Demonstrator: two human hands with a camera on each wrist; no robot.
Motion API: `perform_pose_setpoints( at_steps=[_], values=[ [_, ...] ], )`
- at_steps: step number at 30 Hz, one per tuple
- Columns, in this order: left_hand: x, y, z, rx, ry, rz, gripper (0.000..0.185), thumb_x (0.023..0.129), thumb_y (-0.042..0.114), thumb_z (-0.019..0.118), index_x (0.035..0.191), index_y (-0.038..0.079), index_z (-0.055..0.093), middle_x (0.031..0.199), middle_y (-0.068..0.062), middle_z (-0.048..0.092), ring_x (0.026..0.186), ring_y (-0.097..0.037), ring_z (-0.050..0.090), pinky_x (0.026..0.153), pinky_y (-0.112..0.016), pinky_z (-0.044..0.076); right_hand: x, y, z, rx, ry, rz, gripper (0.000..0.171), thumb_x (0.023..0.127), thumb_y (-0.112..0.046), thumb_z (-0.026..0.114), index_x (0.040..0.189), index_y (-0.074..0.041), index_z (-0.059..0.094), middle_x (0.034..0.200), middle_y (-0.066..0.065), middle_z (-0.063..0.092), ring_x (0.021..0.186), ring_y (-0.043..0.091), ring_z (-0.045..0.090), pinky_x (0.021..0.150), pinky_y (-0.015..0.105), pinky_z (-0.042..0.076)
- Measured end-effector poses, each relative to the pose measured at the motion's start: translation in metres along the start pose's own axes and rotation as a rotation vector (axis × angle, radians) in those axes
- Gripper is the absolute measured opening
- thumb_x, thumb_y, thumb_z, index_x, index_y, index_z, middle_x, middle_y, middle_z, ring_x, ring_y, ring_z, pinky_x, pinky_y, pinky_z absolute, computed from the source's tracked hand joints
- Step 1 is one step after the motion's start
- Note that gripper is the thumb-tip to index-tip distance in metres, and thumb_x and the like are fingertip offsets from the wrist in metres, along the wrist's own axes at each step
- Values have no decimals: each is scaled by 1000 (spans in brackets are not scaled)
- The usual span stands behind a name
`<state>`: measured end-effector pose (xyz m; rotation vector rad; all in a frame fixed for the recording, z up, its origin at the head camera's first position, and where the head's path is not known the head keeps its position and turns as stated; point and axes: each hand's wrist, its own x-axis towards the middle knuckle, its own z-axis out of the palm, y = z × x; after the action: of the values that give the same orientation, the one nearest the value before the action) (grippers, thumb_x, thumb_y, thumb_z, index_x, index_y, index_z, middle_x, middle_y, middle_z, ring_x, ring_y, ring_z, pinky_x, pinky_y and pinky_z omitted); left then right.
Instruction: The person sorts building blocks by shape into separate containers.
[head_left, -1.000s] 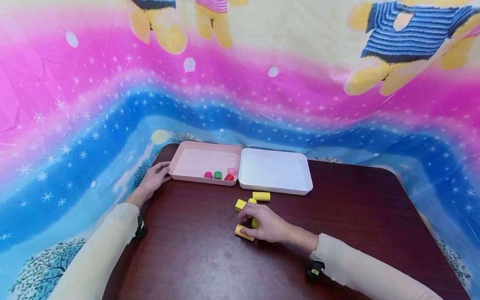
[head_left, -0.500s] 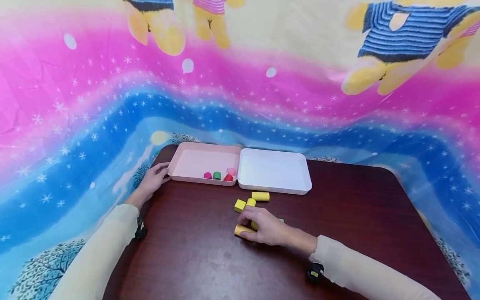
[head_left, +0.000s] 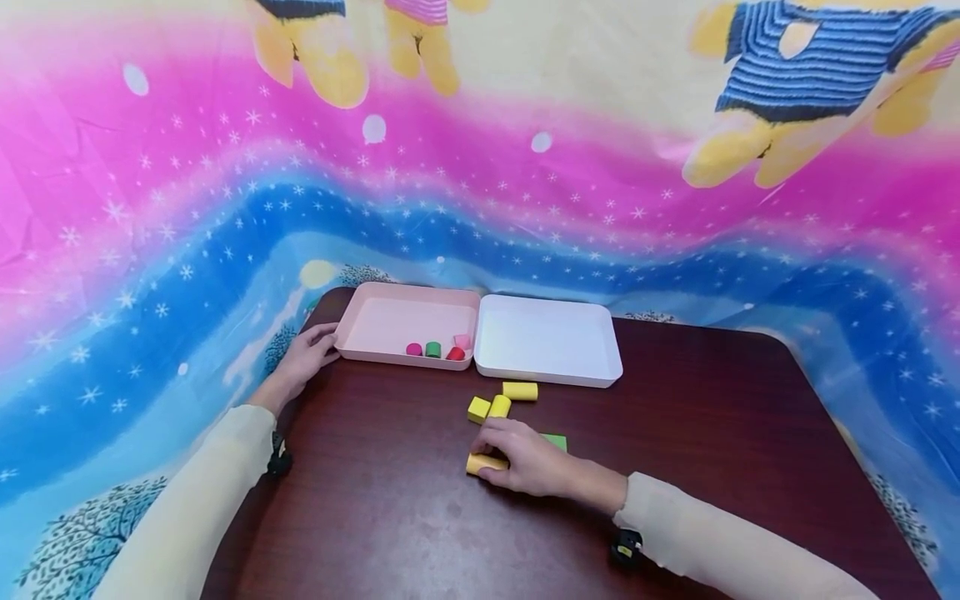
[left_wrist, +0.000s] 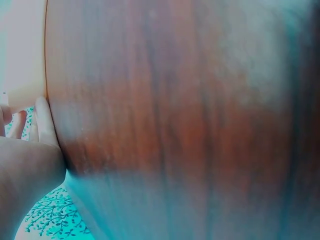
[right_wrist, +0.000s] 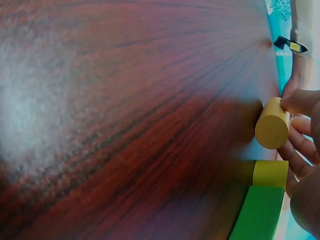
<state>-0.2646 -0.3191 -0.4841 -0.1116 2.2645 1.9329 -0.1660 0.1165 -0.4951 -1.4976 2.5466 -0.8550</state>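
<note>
My right hand [head_left: 525,460] pinches a light orange-yellow cylinder block [head_left: 480,464] between thumb and fingers, low over the table. In the right wrist view the cylinder block [right_wrist: 272,125] turns its round end to the camera; a yellow block [right_wrist: 270,173] and a green block [right_wrist: 259,212] lie beside it. The green block [head_left: 556,441] peeks out behind the hand in the head view. My left hand [head_left: 303,364] touches the left end of the pink tray [head_left: 390,321] with its fingers extended; in the left wrist view, fingertips [left_wrist: 42,107] meet the tray wall [left_wrist: 27,75].
Just beyond the right hand are a yellow cube [head_left: 478,409] and two yellow cylinders, one slanted [head_left: 499,406] and one lying sideways [head_left: 521,391]. Several small pink, green and red blocks sit in the pink tray. A white tray [head_left: 547,337] adjoins it on the dark wooden table [head_left: 712,417].
My right hand has shifted slightly toward the near left and closed in on the light orange-yellow cylinder. The green block has come into sight behind it. My left hand stays at the tray.
</note>
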Motion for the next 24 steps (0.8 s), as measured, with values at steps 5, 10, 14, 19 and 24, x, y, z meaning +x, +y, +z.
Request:
perform_pose_setpoints(
  at_steps=[5,10,14,19,24],
  values=[
    [3,-1,-1,-19,-14,-16,53,116,14,41,164,-4,29,165,-31,31,152,-46,35,123,-56,35,0,1,2,-19,6,-17,18,94,-19,81,109,-14,72,105,-5,64,89,12,59,78,19,51],
    [9,-9,-3,-15,-7,-23,54,116,17,39,166,-1,27,166,-30,29,154,-44,32,124,-56,34,1,1,3,-52,-19,-21,20,95,-23,81,111,-16,72,104,-6,63,87,9,56,77,18,50],
    [13,-14,-6,13,13,-27,54,116,20,39,166,0,28,166,-28,30,152,-43,36,122,-54,38,1,1,2,-75,-39,-20,20,95,-24,81,111,-17,72,103,-6,62,87,8,54,77,17,48],
    [15,-7,-4,51,24,-55,55,115,19,41,165,-1,30,163,-30,32,147,-45,43,115,-53,46,1,-1,1,-90,-36,-41,20,94,-23,82,110,-16,72,102,-5,62,86,6,51,75,17,47],
    [14,3,0,35,23,-104,55,114,17,40,165,-1,29,161,-32,34,145,-45,45,112,-50,51,0,-3,1,-101,-43,-38,21,94,-22,82,111,-15,72,102,-6,62,87,6,51,77,18,48]
  ],
)
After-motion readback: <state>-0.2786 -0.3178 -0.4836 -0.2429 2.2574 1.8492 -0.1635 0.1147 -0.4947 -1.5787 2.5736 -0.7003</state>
